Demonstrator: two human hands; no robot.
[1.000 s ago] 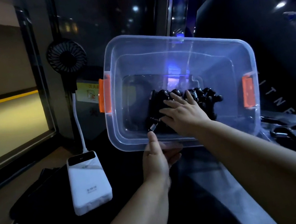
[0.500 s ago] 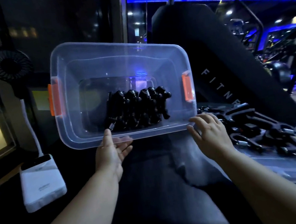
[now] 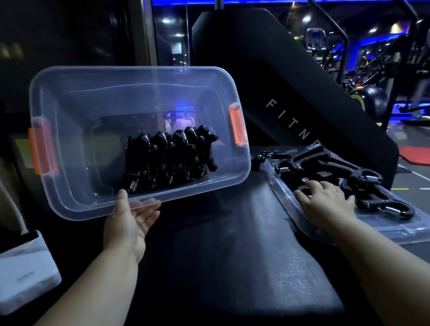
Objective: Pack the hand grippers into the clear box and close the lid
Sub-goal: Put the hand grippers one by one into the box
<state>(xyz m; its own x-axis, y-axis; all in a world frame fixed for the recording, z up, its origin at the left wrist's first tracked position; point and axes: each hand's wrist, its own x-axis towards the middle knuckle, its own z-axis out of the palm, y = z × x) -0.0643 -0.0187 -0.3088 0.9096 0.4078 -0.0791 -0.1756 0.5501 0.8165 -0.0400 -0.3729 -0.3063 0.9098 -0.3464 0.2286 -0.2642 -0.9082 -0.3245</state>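
- Packed: a row of black spring-coil hand grippers (image 3: pixel 171 158) stands on edge inside the clear rectangular plastic box (image 3: pixel 124 92), toward its right half. The box's left half shows no grippers.
- Box position: at 11 o'clock in the view, tilted with its opening toward the camera. An orange latch (image 3: pixel 42 150) sits on each end.
- Outstanding: several loose black hand grippers (image 3: pixel 360 165) lie at 3 o'clock on the flat clear plastic lid (image 3: pixel 405 231), which rests on the black padded bench (image 3: pixel 221 246). The lid is not fitted. Judged roughly half done: packing continues, closing not begun.
- Left hand (image 3: pixel 130 224): holds the box's near rim, thumb on the rim's upper face, fingers beneath.
- Right hand (image 3: pixel 323 199): fingers spread wide over the loose grippers, touching them. No grasp is formed.
- Change: half a second earlier the right hand was at the box's near right corner. It has since moved to the loose pile. The left hand's hold is unchanged.
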